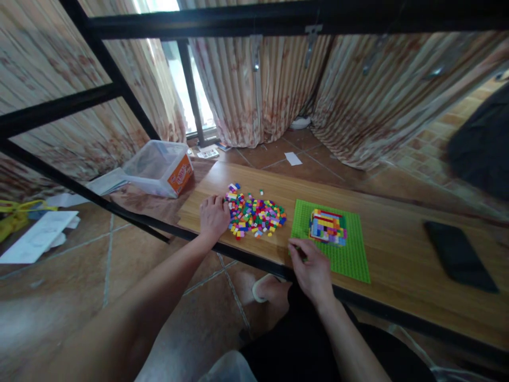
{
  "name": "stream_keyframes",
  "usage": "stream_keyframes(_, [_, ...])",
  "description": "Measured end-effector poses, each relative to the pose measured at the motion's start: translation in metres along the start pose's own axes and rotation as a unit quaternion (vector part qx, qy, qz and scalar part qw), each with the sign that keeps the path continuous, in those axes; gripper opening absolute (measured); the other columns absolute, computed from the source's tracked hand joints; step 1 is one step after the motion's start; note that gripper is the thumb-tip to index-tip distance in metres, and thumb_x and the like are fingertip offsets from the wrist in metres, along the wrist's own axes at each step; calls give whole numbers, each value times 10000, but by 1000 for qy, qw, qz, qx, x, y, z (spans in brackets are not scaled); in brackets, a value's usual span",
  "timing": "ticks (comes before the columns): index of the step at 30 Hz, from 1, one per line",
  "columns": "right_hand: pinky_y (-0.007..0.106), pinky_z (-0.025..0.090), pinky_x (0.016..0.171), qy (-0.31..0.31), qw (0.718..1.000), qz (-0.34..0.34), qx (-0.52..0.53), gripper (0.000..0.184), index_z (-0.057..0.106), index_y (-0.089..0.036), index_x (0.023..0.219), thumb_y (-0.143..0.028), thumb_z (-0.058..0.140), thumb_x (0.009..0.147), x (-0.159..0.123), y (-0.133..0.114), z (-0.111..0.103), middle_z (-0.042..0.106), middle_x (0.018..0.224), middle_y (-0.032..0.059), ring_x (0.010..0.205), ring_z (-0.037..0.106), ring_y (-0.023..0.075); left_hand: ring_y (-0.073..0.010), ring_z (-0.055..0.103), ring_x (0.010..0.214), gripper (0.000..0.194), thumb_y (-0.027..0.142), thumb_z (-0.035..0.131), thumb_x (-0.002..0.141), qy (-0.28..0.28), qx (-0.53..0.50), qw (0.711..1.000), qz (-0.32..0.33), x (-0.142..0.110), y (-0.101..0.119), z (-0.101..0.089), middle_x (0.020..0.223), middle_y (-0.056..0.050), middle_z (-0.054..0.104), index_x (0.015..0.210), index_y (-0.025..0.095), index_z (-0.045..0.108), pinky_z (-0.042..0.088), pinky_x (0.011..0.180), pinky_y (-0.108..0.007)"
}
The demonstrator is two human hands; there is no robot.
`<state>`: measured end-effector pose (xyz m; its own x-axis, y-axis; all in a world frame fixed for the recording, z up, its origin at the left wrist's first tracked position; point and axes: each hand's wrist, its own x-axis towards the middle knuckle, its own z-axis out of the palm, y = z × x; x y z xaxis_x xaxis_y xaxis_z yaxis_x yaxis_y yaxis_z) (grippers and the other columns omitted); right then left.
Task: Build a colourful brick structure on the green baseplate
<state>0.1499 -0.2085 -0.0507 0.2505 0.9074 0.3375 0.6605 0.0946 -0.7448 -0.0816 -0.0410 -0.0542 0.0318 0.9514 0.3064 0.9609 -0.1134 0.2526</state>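
Note:
A loose pile of small coloured toy bricks [256,215] lies on the wooden table. My left hand [214,215] is at the pile's left edge, its fingers bent down and close together against the bricks; the fingertips are partly hidden. To the right of the pile lies a green baseplate [350,260], bearing a blocky multicoloured brick build [328,227] with stacked walls. By the plate's near left corner is my right hand [312,265], thumb and fingers curled together. Whatever they may hold is too small to make out.
A dark phone-like slab [459,254] lies on the table [397,233] at the right. Beyond the left end stands a clear plastic bin [153,167] with an orange label. Black metal bars [222,24] cross above and along the near edge. Papers [37,236] lie on the floor.

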Motion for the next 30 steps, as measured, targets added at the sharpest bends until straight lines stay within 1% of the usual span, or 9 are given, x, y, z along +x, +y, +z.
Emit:
stream_keyframes(5, [335,504,791,-32,997,-23,-59,230,720,-231,993,-289,502,951,9,-13,21,713,952,66,881,666,209,-326,546,1145,366,294,368,976,-4,-4,1000,0,-1,0,-2,1203,-156,650,1162,156,652,396,984,-461])
stream_keyframes(10, [316,478,720,-64,989,-37,-131,245,726,-247,1049,-230,506,944,20,-18,43,688,973,67,854,636,207,-330,548,1141,355,296,380,973,-1,3,1000,2,-2,0,-2,1198,-150,654,1146,150,652,397,984,-458])
stream_keyframes(13, [307,461,698,-77,981,-51,-172,230,725,-260,988,-201,508,941,23,-15,51,674,928,60,837,618,207,-326,549,1141,355,296,377,973,0,-4,1000,2,-2,0,-2,1199,-152,653,1145,151,652,398,987,-457])
stream_keyframes(16, [310,457,695,-93,977,-49,-187,223,703,-249,903,-204,491,952,25,-13,52,670,912,69,834,615,214,-322,548,1146,356,297,380,971,2,-9,1000,3,-2,-1,-1,1213,-151,649,1149,150,651,396,1000,-456])
stream_keyframes(20, [318,470,722,-110,981,-38,-156,227,679,-227,859,-192,474,951,25,-15,37,683,894,73,818,632,212,-327,549,1149,353,292,393,959,7,-5,1000,6,-1,-2,-1,1212,-153,652,1150,152,655,405,993,-459])
stream_keyframes(24, [325,496,771,-83,994,-28,-64,216,692,-215,890,-254,489,952,21,-12,3,710,902,63,839,661,205,-328,557,1142,361,294,389,960,8,0,1000,7,0,-1,-1,1213,-154,654,1149,147,659,415,983,-454])
stream_keyframes(26, [333,507,779,-40,999,2,-23,216,704,-221,902,-326,519,943,18,-3,-16,721,903,54,839,669,205,-327,560,1139,366,296,382,964,6,9,1000,10,0,-1,-1,1208,-150,657,1151,146,659,415,987,-452])
stream_keyframes(28, [350,515,798,29,998,50,7,229,718,-227,907,-399,567,914,15,10,-33,734,938,53,859,677,210,-328,561,1140,369,302,383,965,4,19,1000,10,0,0,-2,1205,-149,659,1154,146,660,415,991,-451])
stream_keyframes(30, [373,521,827,105,989,97,27,262,733,-221,903,-454,615,872,14,26,-45,744,964,63,898,686,225,-328,562,1141,371,311,388,965,2,24,1000,10,1,0,-3,1205,-149,662,1151,145,663,417,994,-448])
